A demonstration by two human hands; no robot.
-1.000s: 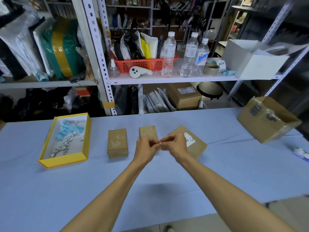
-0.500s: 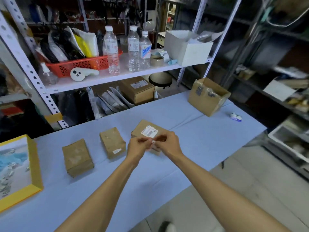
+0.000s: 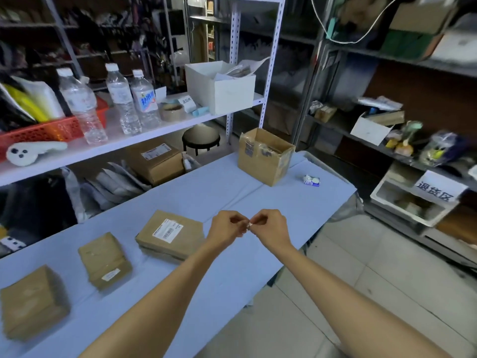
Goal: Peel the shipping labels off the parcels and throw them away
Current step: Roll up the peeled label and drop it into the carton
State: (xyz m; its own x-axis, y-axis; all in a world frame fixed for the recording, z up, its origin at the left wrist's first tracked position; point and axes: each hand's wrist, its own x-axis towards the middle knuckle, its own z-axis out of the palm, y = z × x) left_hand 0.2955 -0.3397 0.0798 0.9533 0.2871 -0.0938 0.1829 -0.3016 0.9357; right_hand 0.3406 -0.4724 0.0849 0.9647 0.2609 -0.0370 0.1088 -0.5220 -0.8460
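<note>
Left hand (image 3: 227, 229) and right hand (image 3: 269, 228) together pinch a small crumpled white label (image 3: 249, 225) above the desk's (image 3: 284, 202) near edge, beside a labelled parcel (image 3: 170, 235).

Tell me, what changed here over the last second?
The left hand and right hand carried the white scrap rightward, from in front of the labelled parcel to its right, near the edge of the table. The view swung right too. Both still pinch it; the parcels have not moved.
</note>
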